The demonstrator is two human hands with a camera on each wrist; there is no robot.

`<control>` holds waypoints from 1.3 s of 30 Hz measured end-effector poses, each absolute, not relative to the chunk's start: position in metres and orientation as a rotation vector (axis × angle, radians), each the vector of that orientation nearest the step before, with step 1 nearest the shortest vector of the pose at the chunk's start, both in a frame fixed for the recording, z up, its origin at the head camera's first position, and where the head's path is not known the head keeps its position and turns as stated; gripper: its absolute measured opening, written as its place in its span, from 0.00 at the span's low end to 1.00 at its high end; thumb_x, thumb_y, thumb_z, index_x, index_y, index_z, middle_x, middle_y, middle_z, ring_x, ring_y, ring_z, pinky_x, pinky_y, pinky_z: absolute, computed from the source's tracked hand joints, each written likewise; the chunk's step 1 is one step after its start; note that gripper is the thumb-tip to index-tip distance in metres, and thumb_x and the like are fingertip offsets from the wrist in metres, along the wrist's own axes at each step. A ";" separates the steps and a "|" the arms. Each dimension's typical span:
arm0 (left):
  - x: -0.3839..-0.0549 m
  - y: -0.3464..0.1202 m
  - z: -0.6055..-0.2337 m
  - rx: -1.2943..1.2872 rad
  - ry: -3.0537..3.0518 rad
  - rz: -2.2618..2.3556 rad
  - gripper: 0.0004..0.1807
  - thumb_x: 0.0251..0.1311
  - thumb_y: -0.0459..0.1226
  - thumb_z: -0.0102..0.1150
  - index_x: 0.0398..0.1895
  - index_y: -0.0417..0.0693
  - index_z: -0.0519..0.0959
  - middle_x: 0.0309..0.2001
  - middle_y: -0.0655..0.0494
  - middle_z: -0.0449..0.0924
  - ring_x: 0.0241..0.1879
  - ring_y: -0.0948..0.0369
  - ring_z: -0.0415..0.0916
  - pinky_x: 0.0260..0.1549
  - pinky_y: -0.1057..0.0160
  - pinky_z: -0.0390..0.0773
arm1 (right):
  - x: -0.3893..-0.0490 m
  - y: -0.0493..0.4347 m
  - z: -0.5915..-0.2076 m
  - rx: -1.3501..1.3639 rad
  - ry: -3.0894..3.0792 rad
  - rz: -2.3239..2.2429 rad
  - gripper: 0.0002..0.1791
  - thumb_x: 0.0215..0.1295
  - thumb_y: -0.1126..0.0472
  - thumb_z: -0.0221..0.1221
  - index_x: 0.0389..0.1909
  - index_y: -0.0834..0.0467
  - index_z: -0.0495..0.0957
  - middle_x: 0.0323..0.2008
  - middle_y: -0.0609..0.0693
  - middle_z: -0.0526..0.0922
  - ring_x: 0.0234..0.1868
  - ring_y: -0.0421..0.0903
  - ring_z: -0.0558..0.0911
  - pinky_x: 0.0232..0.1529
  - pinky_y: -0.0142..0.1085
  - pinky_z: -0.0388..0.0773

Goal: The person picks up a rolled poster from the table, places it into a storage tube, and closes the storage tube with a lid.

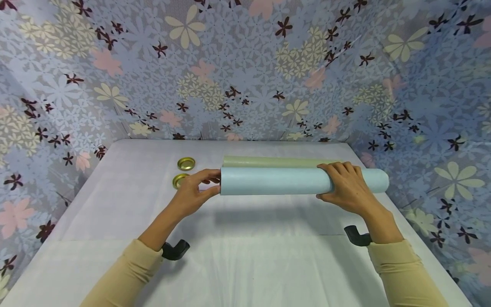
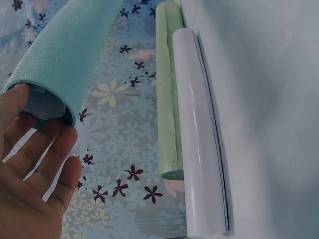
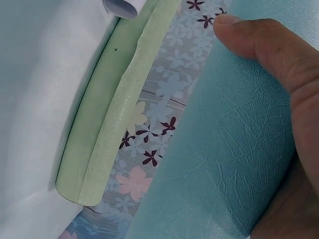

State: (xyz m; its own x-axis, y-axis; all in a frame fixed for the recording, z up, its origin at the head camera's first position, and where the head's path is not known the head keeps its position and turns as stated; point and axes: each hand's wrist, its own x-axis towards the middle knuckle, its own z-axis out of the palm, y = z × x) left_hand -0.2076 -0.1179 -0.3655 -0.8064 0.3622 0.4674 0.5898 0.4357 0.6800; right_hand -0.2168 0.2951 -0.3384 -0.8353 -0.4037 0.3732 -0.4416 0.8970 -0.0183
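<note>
A light-blue roll of textured sheet [image 1: 276, 181] is held level above the table, with its open end to the left. My right hand [image 1: 347, 187] grips it toward its right end, the thumb on the near side and the fingers over the top. At the open end, my left hand [image 1: 195, 192] holds the rim between thumb and fingers. In the left wrist view, the fingertips [image 2: 65, 134] touch the edge of the opening. Lying behind are a pale green roll [image 2: 168, 89] and a glossy white roll [image 2: 204, 139], side by side. The blue roll mostly hides the white one in the head view.
Two gold round lids [image 1: 186, 163] lie left of the rolls, one partly behind my left hand. White cloth [image 1: 249, 264] covers the table. Flower-patterned fabric [image 1: 245, 72] hangs behind and at both sides. Black wrist mounts [image 1: 175, 250] stick out beneath both forearms.
</note>
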 end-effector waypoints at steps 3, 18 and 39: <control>-0.207 -0.118 -0.364 -0.827 -2.444 -1.310 0.23 0.57 0.36 0.63 0.57 0.44 0.75 0.50 0.47 0.81 0.48 0.53 0.79 0.49 0.48 0.77 | -0.217 0.295 -0.338 0.622 -2.700 0.149 0.46 0.36 0.51 0.76 0.61 0.54 0.67 0.54 0.61 0.75 0.54 0.64 0.70 0.53 0.60 0.61; -0.204 -0.130 -0.362 -0.786 -2.419 -1.356 0.23 0.58 0.39 0.63 0.58 0.51 0.75 0.52 0.52 0.81 0.49 0.57 0.79 0.50 0.52 0.76 | -0.215 0.297 -0.336 0.599 -2.719 0.146 0.46 0.38 0.51 0.75 0.61 0.54 0.67 0.54 0.61 0.75 0.53 0.64 0.69 0.53 0.60 0.60; -0.201 -0.183 -0.369 -0.554 -2.487 -1.271 0.19 0.59 0.38 0.61 0.55 0.53 0.77 0.49 0.54 0.82 0.47 0.58 0.78 0.45 0.63 0.76 | -0.211 0.301 -0.334 0.634 -2.695 0.160 0.45 0.39 0.53 0.75 0.61 0.55 0.67 0.54 0.62 0.74 0.53 0.65 0.69 0.52 0.60 0.59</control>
State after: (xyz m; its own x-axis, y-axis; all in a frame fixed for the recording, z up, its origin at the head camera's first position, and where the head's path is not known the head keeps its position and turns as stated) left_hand -0.2006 -0.1827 -0.3687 -0.8829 0.2028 0.4235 0.4620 0.5361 0.7065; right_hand -0.2106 0.3012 -0.3341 -0.8318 -0.4087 0.3755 -0.4504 0.8924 -0.0263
